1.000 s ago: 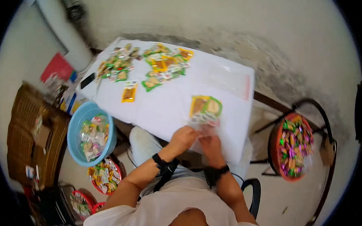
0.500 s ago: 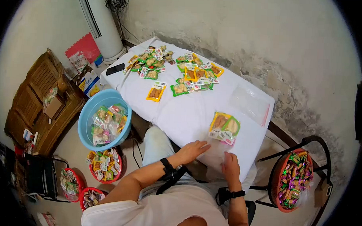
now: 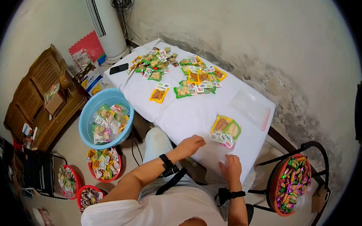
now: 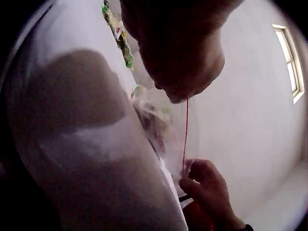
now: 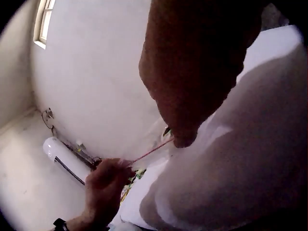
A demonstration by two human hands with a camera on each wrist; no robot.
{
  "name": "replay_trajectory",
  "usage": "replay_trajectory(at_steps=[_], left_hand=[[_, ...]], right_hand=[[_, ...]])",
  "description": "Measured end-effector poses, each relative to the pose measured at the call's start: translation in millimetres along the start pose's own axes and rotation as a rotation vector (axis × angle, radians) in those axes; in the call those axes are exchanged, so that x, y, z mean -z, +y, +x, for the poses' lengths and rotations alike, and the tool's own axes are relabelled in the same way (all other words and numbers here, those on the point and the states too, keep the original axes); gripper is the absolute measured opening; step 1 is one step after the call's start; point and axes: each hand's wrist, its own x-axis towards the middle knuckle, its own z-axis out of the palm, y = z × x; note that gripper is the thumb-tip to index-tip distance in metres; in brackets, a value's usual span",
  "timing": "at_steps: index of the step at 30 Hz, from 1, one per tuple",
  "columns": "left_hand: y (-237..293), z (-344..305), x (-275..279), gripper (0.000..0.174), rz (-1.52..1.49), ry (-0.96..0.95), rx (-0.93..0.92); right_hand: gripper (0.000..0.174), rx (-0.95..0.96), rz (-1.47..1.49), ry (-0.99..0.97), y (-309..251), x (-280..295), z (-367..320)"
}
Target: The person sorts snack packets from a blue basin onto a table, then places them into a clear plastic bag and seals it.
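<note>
A: What is the left hand (image 3: pixel 189 147) gripping?

B: The open edge of a clear, soft plastic bag (image 3: pixel 215 152) with a thin red strip (image 4: pixel 186 130) along its mouth. Fingertips and thumb are pinched narrowly on that edge.

A: And the right hand (image 3: pixel 231 168)?

B: It pinches the same mouth at the other end. In both wrist views the red strip runs taut and straight between the hands.

A: Where is the bag?

B: Over the near edge of the table (image 3: pixel 169 114) covered in white cloth. At its far end lie a flat yellow-edged food packet (image 3: pixel 220 124) and a green-edged food packet (image 3: pixel 232 130), side by side. How deep inside they sit, I can't tell.

A: What is around them?

B: Another clear flat bag (image 3: pixel 251 109) with a pinkish strip lies beyond them. Farther left are two loose heaps of small packets (image 3: pixel 200 78), a single yellow packet (image 3: pixel 159 92) in front of them, and a black phone (image 3: pixel 118 69) near the table's far-left corner.

A: And off the table?

B: A round light-blue tub (image 3: pixel 81 123) of filled clear bags stands at the left, near small red baskets (image 3: pixel 117 168) of packets. On the right is a large red basket (image 3: pixel 275 186) of shiny purple and green wrapped pieces.
</note>
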Motion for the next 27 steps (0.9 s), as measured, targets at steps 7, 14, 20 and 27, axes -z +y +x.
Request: replay_trajectory(at_steps=[7,14,20,27], left_hand=[[-38.5,17.9,32.2,0.027,0.038,0.101,0.027],[-158.2,78.7,78.6,0.024,0.027,0.329,0.383],[-307.7,142.5,86.7,0.051,0.255,0.308,0.583],[-411.8,199.2,98.8,0.059,0.511,0.062,0.737]], right_hand=[[0.017,0.055,0.122,0.085,0.3,-46.0,16.2],[0.01,0.002,0.168,-0.103,-4.4,-43.9,9.4],[0.011,-0.098,0.31,-0.055,5.2,-42.7,18.2],[0.017,-0.085,0.258,-0.195,27.5,-58.7,-25.0]])
